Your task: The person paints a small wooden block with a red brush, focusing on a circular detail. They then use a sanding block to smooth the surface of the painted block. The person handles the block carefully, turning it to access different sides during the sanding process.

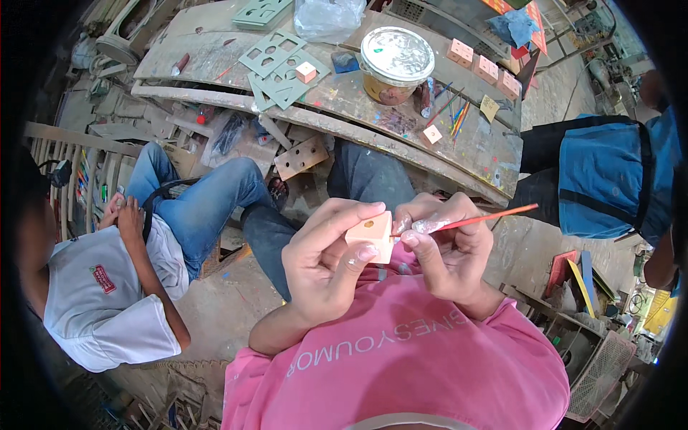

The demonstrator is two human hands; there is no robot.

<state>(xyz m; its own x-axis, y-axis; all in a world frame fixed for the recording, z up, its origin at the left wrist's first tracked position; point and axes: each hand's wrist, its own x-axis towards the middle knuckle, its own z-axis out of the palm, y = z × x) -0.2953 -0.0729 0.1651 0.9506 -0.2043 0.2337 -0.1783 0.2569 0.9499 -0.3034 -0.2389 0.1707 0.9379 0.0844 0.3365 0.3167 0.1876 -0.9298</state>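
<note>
Pink shirt cloth (423,351) spreads beneath the work, and just above it both hands meet in mid-air. The left hand (319,261) is half curled, holding a small pale-pink cube (367,233) with the forefinger along its top edge and the thumb across its near side. The right hand (451,251) is pinched nearly closed on a slim red-handled brush (494,216), whose tip end meets the cube's right face; the tip itself is too small to make out. Good work here probably calls for bracing the fingertips against each other, so that cube and brush move as one, and for light pressure, with the cube turned rather than the wrist bent. The left thumb's nail looks smeared pale, so gripping by edges or unmarked faces seems wiser. Beyond the knees stands the paint-flecked bench (494,150), with a loose cube (432,135) near its edge, thin sticks or brushes (459,118) beside that, a white-lidded tub (394,68), green cut-out plates (283,72) and, farther right, a row of pink blocks (486,69).
</note>
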